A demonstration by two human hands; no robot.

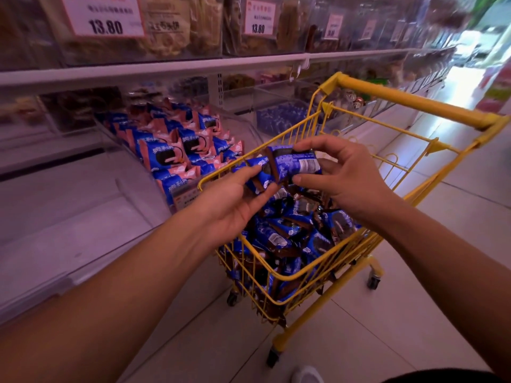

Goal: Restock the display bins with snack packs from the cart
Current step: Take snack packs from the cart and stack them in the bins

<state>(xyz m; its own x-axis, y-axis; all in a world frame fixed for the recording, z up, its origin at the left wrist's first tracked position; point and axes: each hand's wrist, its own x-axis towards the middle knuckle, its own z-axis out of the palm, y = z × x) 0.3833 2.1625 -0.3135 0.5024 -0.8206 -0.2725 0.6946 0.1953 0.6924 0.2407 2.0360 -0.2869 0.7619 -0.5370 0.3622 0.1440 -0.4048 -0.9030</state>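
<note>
1. The left hand (235, 200) was raised above the near-left corner of the yellow wire cart (287, 275), palm up, with its grip closed on a blue snack pack (258, 172); thumb and fingers pinched the pack's lower end.
2. The right hand (340, 178) was beside it over the cart, its grip closed on a second blue snack pack (296, 161). The thumb lay on the pack's upper edge and the fingers curled below it.
3. The two held packs touched each other between the hands, the second pack lying just right of and slightly above the first.
4. The loose snack packs (290, 233) filled the cart basket directly beneath both hands.
5. The display bin (179, 150), left of the cart on the lower shelf, held upright rows of blue-and-pink packs.
6. The price card (103, 16) on the upper shelf read 13.80.
</note>
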